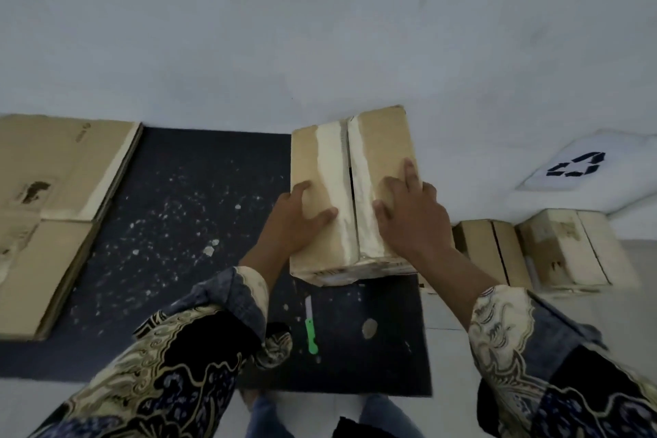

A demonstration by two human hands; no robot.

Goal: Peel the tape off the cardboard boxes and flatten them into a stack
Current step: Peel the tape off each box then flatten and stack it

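A closed cardboard box point(380, 142) stands upright on the dark mat point(185, 210), its top flaps meeting at a centre seam with pale torn strips where tape was. My left hand point(297, 220) lies flat on the left flap, fingers apart, thumb near the seam. My right hand point(409, 213) presses on the right flap with fingers spread. Neither hand grips anything. A stack of flattened cardboard point(53, 210) lies at the left on the mat.
A small knife with a green handle point(310, 325) lies on the mat near my feet. Two more closed boxes point(492, 252) point(569, 249) stand at the right by the wall. A white bag with a recycling sign point(583, 163) sits beyond them.
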